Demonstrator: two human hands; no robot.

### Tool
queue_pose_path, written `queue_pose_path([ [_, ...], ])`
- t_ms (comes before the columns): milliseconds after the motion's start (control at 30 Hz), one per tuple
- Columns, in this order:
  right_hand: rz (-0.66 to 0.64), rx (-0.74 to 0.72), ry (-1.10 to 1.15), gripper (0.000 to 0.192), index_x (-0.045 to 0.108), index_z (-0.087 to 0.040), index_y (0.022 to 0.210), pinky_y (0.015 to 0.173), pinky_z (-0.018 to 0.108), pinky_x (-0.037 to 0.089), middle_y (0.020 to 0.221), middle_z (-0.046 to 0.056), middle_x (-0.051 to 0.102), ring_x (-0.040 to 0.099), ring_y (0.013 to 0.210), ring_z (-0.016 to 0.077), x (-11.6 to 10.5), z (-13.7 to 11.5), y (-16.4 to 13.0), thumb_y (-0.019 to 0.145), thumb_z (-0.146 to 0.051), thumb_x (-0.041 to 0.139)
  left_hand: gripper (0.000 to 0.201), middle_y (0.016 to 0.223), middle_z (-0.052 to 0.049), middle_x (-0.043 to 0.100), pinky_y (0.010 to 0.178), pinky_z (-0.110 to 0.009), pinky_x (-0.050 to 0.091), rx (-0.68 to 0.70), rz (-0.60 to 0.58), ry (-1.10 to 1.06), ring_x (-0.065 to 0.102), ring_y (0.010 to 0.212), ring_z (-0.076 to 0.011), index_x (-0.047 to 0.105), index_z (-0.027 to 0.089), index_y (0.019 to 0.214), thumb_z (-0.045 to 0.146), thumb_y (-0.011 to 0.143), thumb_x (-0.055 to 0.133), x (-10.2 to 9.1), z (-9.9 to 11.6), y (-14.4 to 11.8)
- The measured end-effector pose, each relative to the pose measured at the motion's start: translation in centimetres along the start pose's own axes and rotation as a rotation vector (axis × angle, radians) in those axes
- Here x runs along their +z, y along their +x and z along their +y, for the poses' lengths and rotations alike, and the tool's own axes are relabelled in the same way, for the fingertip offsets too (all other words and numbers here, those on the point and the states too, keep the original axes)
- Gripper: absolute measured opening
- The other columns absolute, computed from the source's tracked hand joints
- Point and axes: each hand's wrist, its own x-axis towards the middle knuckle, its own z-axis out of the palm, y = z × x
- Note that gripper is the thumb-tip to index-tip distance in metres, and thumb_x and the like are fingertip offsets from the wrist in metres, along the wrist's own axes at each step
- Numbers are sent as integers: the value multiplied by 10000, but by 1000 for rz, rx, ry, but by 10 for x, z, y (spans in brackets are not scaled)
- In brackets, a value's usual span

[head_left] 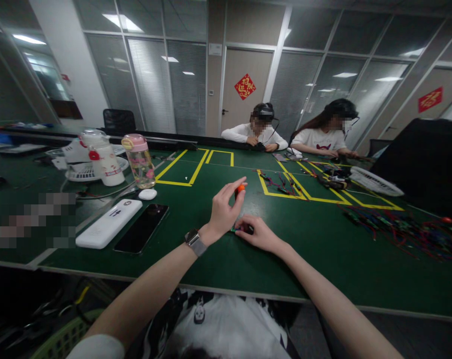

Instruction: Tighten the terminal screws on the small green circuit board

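Note:
Over the middle of the green table, my left hand is raised with a watch on its wrist. Its thumb and fingers close around a small object with a rounded orange end; the rest of that object is mostly hidden, so its kind does not show. Lower and to the right, my right hand rests on the tabletop with its fingers curled in. At its fingertips a small green piece pokes out, flat near the table. The two hands are close together.
Left of my hands lie a black phone, a white power bank and a white case. Two bottles stand behind them. Wired parts lie inside yellow tape, with a wire heap at right. Two people sit opposite.

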Motion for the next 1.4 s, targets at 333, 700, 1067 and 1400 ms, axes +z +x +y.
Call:
queue_pose_path([
  [333,6,-8,8,42,655,-157,831,594,243,415,714,5,572,525,615,125,0,0,0,793,-165,640,299,991,-56,584,826,-297,479,34,-6,88,568,924,-155,609,207,1185,221,969,403,-1,0,0],
  [700,1,6,2,50,657,-157,839,589,242,412,722,8,583,521,613,125,0,0,-1,792,-168,643,196,934,-40,605,790,-296,489,45,31,112,578,871,-154,632,200,1086,234,908,556,0,2,2],
  [1067,6,2,9,52,656,-159,839,598,243,424,727,8,584,528,616,124,1,1,0,792,-174,638,291,1070,-57,647,881,-308,474,30,7,41,593,994,-155,582,199,1199,149,946,447,-1,1,1],
  [1400,6,-4,1,53,659,-164,843,586,239,409,708,0,580,518,610,123,1,2,0,794,-171,641,288,1016,-68,589,846,-315,479,41,11,85,565,959,-165,626,198,1152,218,961,411,-2,1,0],
])
